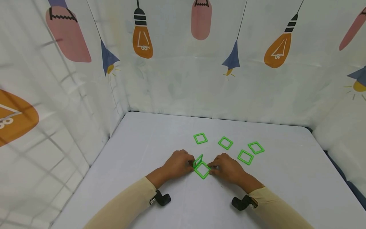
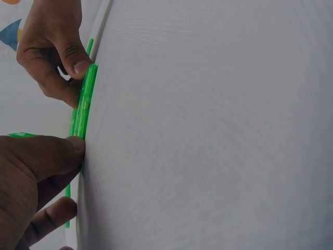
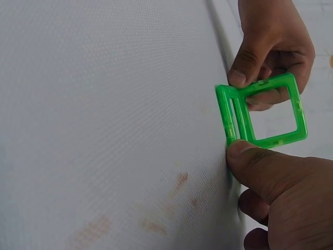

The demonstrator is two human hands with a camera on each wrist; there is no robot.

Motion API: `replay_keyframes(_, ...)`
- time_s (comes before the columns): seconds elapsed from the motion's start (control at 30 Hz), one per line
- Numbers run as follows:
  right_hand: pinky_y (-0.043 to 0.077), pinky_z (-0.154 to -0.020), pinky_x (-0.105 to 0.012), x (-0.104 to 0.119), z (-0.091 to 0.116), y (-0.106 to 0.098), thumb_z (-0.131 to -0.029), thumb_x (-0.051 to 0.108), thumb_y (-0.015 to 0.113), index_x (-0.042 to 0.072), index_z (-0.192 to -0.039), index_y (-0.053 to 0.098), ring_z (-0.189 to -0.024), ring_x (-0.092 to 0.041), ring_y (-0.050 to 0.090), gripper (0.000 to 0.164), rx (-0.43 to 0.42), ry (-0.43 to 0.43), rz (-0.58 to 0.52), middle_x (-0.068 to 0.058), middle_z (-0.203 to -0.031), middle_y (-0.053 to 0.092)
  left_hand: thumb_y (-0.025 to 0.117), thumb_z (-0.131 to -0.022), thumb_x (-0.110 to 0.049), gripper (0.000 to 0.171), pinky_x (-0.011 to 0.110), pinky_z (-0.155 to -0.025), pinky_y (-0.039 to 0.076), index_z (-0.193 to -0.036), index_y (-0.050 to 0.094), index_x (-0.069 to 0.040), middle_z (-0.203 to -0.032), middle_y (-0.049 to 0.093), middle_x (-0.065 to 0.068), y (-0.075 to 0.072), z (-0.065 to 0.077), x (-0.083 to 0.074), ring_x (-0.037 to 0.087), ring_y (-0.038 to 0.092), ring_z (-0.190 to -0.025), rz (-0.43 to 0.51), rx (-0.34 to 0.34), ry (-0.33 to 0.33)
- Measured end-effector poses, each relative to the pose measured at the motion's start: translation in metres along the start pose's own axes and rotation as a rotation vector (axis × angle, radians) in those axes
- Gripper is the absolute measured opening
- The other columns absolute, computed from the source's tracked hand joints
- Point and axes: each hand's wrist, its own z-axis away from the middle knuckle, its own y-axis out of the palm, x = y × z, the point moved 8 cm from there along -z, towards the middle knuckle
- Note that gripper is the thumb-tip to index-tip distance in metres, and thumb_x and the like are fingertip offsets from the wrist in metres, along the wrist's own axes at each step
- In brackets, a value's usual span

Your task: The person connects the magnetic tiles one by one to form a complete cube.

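Note:
Two green square magnetic tiles meet along an edge between my hands. The flat tile (image 1: 207, 174) lies on the table, and the raised tile (image 3: 300, 112) stands up from its left-hand side. My left hand (image 1: 178, 164) pinches the pair at the joined edge, thumb in front and fingers behind the raised tile, seen through its opening in the right wrist view. On the other side my right hand (image 1: 228, 168) pinches the flat tile's right corner, its thumb (image 3: 242, 149) on the near edge. The right hand's lower fingers are partly hidden.
Several loose green tiles lie flat beyond the hands: one tile (image 1: 205, 141) straight ahead, another tile (image 1: 229, 146) right of it, and two more, a nearer tile (image 1: 249, 162) and a farther tile (image 1: 260, 151). Printed cloth walls (image 1: 177, 86) border the white table (image 1: 154, 133).

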Motion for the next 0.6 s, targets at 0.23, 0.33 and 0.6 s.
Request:
replay_keyframes(0.23,0.048,-0.075,-0.027,-0.0008,-0.0002,0.0004,-0.083,0.032,0.086,0.026,-0.108,0.082,-0.094,-0.007,0.053,0.025,0.003,-0.004,0.004,0.016,-0.093,0.064,0.086,-0.085,-0.020,0.017,0.033,-0.087,0.050,-0.099,0.077,-0.020,-0.087,0.069,-0.017,0.0002,0.0004,0.0005,0.009,0.060,-0.095,0.009,0.013,-0.010)
replay_keyframes(0.33,0.048,-0.075,-0.027,-0.0011,-0.0003,0.0009,-0.084,0.032,0.086,0.026,-0.108,0.082,-0.094,-0.007,0.053,0.026,0.008,-0.002,0.004,0.016,-0.093,0.064,0.085,-0.086,-0.020,0.016,0.033,-0.088,0.050,-0.100,0.078,-0.021,-0.088,0.068,-0.019,0.0004,0.0003,0.0009,0.008,0.059,-0.096,0.021,0.027,-0.018)
replay_keyframes(0.6,0.047,-0.074,-0.026,-0.0012,0.0004,0.0008,-0.084,0.033,0.086,0.026,-0.109,0.082,-0.093,-0.006,0.052,0.025,0.011,-0.002,-0.004,0.017,-0.093,0.063,0.082,-0.090,-0.021,0.009,0.033,-0.090,0.049,-0.098,0.078,-0.023,-0.089,0.066,-0.021,-0.0020,0.0018,0.0005,0.008,0.057,-0.097,0.060,0.061,-0.013)
